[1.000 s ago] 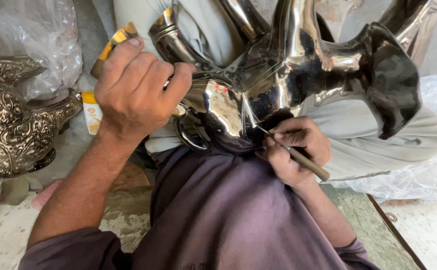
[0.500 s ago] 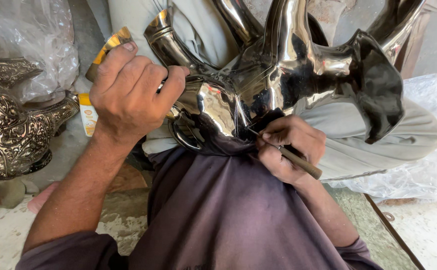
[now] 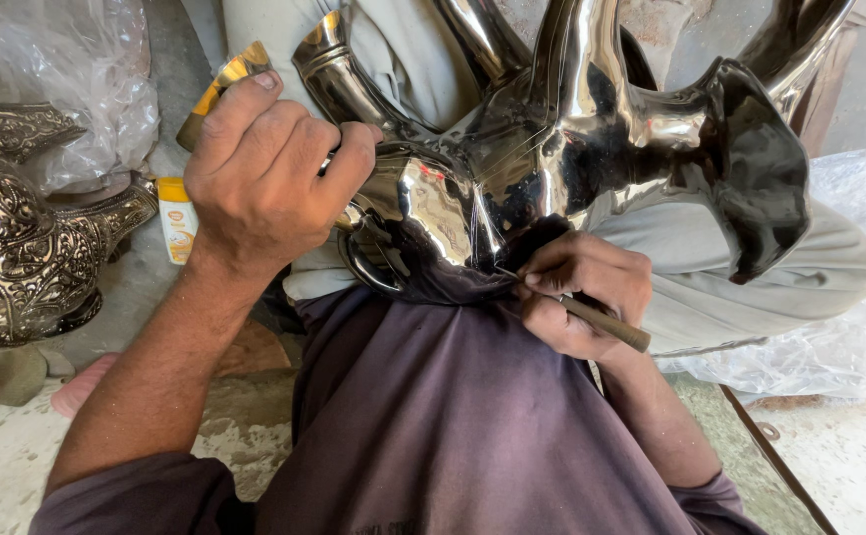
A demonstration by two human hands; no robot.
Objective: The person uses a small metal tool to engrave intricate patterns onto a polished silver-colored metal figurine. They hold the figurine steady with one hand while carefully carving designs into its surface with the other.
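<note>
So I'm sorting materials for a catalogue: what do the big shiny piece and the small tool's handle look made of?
The shiny piece looks like polished metal: mirror-like silver surface with sharp reflections. The tool's handle, held in the right hand, looks like wood: matte, brown, though painted plastic can't be ruled out.

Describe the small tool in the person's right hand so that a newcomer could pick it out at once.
Start at the big mirror-polished metal piece on the person's lap. At its lower edge the right hand pinches a slim tool. Unlike the shiny metal around it, it has a dull brown wooden handle.

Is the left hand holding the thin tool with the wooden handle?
No, the right hand holds the thin tool against the shiny metal piece, while the left hand grips that piece.
</note>
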